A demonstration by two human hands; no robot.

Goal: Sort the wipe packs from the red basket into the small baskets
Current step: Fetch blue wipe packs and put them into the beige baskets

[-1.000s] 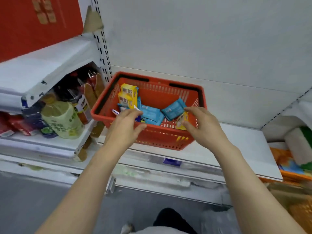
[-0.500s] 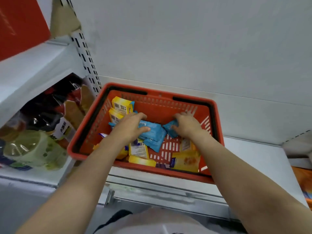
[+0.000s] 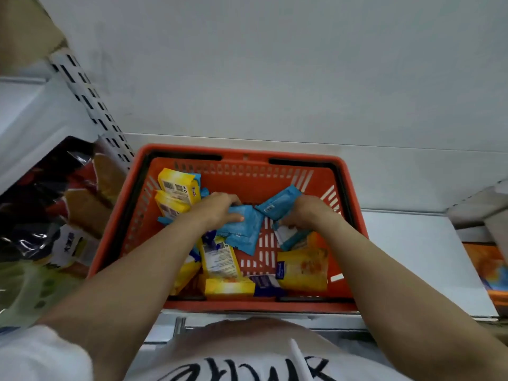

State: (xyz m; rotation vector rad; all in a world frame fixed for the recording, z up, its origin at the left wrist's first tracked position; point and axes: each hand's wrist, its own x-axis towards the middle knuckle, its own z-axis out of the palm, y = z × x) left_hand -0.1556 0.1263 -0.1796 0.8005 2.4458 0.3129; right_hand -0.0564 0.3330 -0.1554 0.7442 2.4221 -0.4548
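The red basket (image 3: pixel 115 237) stands on a white shelf (image 3: pixel 417 257) in front of me, holding several yellow and blue wipe packs. Both my hands are inside it. My left hand (image 3: pixel 217 210) grips a blue wipe pack (image 3: pixel 244 232) lying in the middle, thumb across its top. My right hand (image 3: pixel 305 213) grips another blue wipe pack (image 3: pixel 277 204) that sticks up toward the back wall. Two yellow packs (image 3: pixel 178 188) stand at the back left. More yellow packs (image 3: pixel 305 268) lie along the front. No small baskets are in view.
Bagged goods (image 3: pixel 68 204) fill the shelf to the left, beside a perforated upright (image 3: pixel 90 97). A green pack (image 3: pixel 24 292) lies at lower left. An orange package (image 3: pixel 486 268) shows at the right edge. A white back panel rises behind the basket.
My view has closed in over the basket. Both hands went from its near rim down inside it and each took hold of a blue wipe pack.
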